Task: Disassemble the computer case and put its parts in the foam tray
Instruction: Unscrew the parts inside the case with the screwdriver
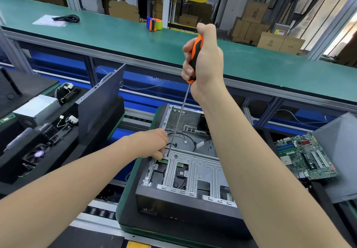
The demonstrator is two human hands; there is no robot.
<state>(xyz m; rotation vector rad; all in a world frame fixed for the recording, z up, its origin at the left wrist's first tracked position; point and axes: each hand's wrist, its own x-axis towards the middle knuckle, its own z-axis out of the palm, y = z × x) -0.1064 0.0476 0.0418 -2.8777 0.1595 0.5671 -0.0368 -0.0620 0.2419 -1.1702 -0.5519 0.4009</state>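
- The right hand (205,64) was closed around the orange-and-black handle of a screwdriver (194,60), held high, well above the case.
- The thin shaft sloped down and to the left, and its tip met the top of the metal frame (193,167) inside the case.
- The left hand (152,143) lay just beside that tip, with its fingers curled down over the frame's far left edge, gripping it.
- The case (173,207) lay on its side, open upward, on a green-edged pallet (123,199) in the middle of the view. Loose black cables lay in its far half.
- The pallet rested on a roller conveyor (100,212).
- To the left sat the black foam tray (9,172). It held a silver power supply (36,110), a fan (37,154) and small wired parts.
- A dark side panel (100,104) stood upright at the tray's right end.
- To the right of the case, a green motherboard (307,156) lay flat.
- Beyond the conveyor ran a long green surface (116,38). A coiled black cord (66,18) and a tape dispenser (154,24) lay on it.
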